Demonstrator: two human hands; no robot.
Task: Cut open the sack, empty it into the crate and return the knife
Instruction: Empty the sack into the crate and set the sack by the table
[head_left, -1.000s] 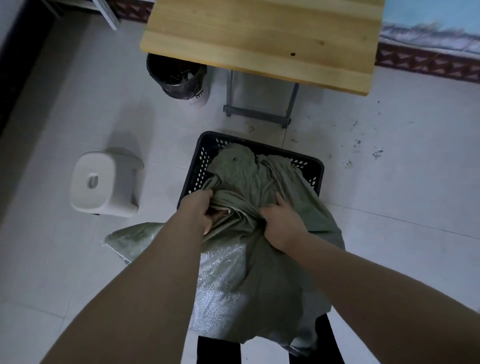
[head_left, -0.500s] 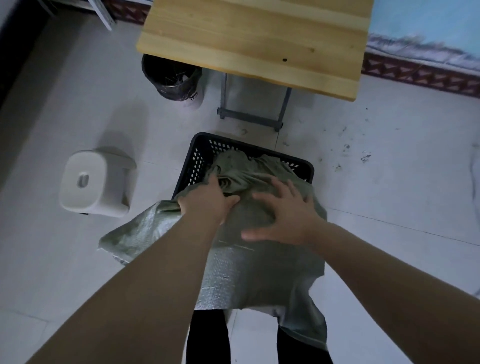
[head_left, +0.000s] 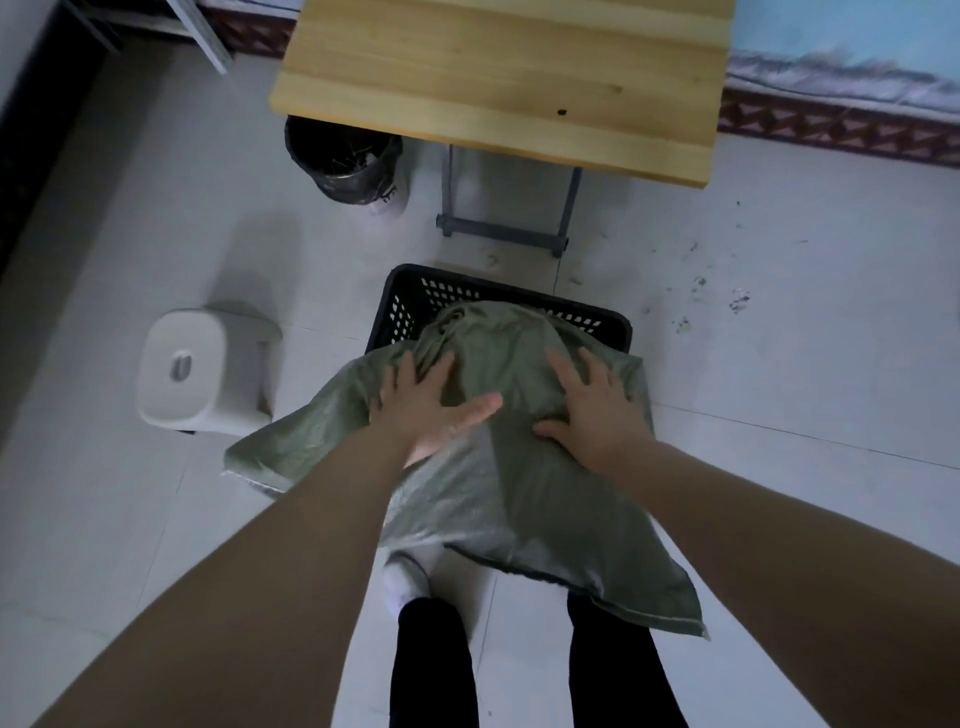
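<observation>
- we take the black crate as our landmark; the green sack lies draped over its near rim, one end down inside the crate and the rest trailing back toward our legs.
- our left hand and right hand both lie flat on the sack just at the crate's near edge, fingers spread and released, pressing and not gripping.
- we judge the emptying to be underway: the sack looks slack, but what has gone into the crate is hidden under the cloth.
- we see no knife anywhere, so we cannot tell where it lies; returning it appears to be left to do.
- left of the crate stands a white stool; beyond the crate is a wooden table, with a dark bin at its left corner.
- the sack itself covers most of the crate's opening, which stands in our way when checking the contents.
</observation>
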